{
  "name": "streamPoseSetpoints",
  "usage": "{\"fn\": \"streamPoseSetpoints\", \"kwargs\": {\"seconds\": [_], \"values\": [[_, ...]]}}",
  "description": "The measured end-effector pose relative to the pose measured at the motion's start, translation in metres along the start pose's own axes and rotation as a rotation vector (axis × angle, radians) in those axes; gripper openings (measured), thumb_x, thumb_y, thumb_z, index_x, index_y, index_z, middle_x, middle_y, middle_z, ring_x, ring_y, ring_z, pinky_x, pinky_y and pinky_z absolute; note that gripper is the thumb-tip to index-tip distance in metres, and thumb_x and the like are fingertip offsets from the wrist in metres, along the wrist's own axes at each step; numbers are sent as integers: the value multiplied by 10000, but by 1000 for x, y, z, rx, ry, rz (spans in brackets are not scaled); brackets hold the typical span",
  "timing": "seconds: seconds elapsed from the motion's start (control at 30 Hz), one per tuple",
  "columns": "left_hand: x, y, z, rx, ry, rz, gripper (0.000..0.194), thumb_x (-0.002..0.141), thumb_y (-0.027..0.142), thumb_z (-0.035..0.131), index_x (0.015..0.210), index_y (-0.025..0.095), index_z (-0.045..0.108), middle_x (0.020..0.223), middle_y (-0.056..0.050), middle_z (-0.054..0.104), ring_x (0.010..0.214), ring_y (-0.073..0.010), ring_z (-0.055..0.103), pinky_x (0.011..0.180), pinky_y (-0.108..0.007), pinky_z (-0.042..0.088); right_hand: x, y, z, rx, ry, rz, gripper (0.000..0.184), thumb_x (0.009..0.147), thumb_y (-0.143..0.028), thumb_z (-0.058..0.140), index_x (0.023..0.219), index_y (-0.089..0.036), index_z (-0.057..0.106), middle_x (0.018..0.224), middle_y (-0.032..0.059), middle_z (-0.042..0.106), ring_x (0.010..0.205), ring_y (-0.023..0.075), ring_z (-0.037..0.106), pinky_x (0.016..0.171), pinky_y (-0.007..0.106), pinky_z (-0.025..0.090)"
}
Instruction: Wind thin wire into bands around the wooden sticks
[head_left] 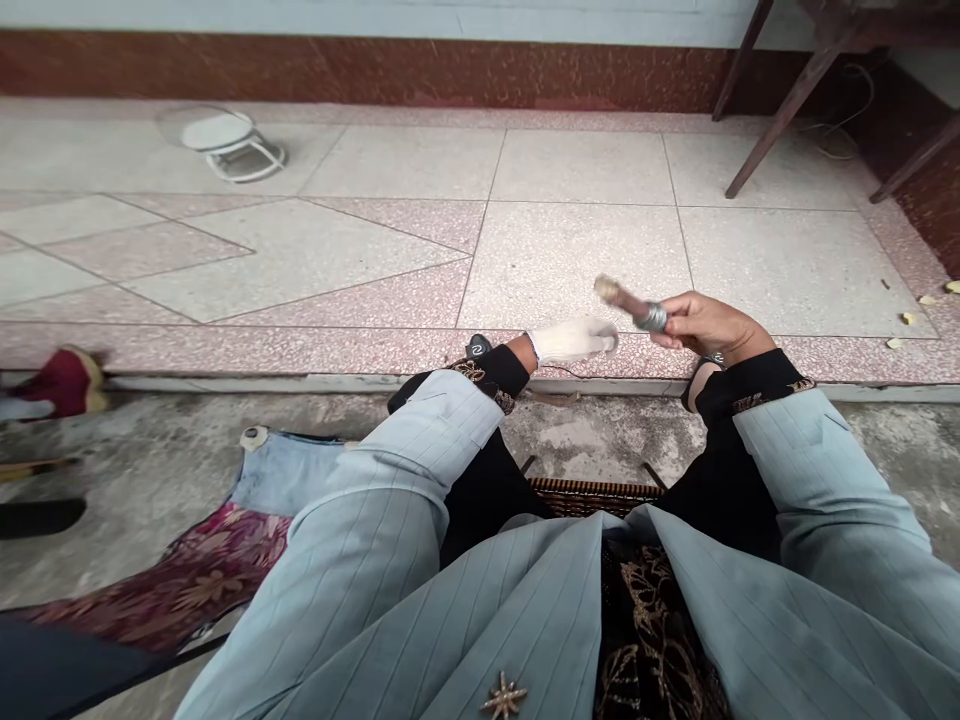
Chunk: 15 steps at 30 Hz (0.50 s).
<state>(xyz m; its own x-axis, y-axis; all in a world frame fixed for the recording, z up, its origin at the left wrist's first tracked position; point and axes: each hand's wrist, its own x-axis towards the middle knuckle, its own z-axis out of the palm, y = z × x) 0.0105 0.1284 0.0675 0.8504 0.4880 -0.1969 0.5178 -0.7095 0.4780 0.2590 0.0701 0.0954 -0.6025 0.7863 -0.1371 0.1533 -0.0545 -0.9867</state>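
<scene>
My right hand point(705, 325) is closed round the handle of a small brush point(628, 303). The brush has a metal ferrule and a tan tip that points up and to the left. My left hand point(574, 340) wears a white glove. Its fingers lie stretched out flat toward the right, and their tips almost touch the brush's ferrule. Both hands hover above the edge of the pink speckled tile step point(315, 345). Pale blue striped jacket sleeves with black embroidered cuffs cover both arms.
A clear dish on a white stand point(225, 140) sits on the tiles at the far left. Dark wooden furniture legs point(780, 110) stand at the far right. Patterned cloth point(195, 570) lies at lower left, and a red object point(64, 380) at the left edge. A woven basket rim point(592, 495) shows between my arms.
</scene>
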Motion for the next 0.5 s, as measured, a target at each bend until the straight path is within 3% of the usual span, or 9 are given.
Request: {"fn": "streamPoseSetpoints", "kwargs": {"seconds": [0.1, 0.2, 0.27, 0.37, 0.5], "values": [[1, 8, 8, -24, -63, 30, 397, 951, 385, 359, 1004, 164, 684, 882, -74, 707, 758, -150, 594, 710, -280, 453, 7, 0, 8, 29, 378, 8, 318, 863, -450, 663, 984, -155, 653, 695, -4, 520, 576, 94, 401, 544, 253, 337], [0, 12, 13, 49, -54, -2, 354, 943, 357, 389, 988, 175, 689, 875, -81, 713, 777, -167, 606, 730, -293, 450, 21, 10, 10, -134, 566, 188, 232, 893, -375, 597, 917, -148, 642, 668, 9, 518, 562, 107, 409, 538, 267, 338], [-1, 13, 16, 116, -29, -38, 310, 925, 344, 435, 969, 181, 695, 854, -94, 712, 796, -192, 620, 746, -316, 448, 29, 18, 10, -407, 584, 320, 242, 895, -358, 576, 960, -149, 678, 709, 45, 581, 599, 135, 466, 572, 292, 358], [-2, 15, 20, 152, -12, -68, 264, 895, 338, 502, 936, 167, 699, 818, -129, 704, 802, -229, 641, 756, -348, 445, 36, 26, 13, -873, 489, 467, 305, 887, -407, 570, 1034, -190, 725, 899, 109, 680, 748, 208, 563, 631, 329, 363], [-3, 16, 18, 202, 2, -111, 316, 927, 346, 468, 988, 136, 696, 819, -166, 695, 785, -255, 657, 731, -361, 433, 38, 29, 19, -1104, 289, 547, 359, 908, -424, 525, 1098, -201, 732, 1049, 148, 696, 884, 274, 602, 657, 347, 365]]}}
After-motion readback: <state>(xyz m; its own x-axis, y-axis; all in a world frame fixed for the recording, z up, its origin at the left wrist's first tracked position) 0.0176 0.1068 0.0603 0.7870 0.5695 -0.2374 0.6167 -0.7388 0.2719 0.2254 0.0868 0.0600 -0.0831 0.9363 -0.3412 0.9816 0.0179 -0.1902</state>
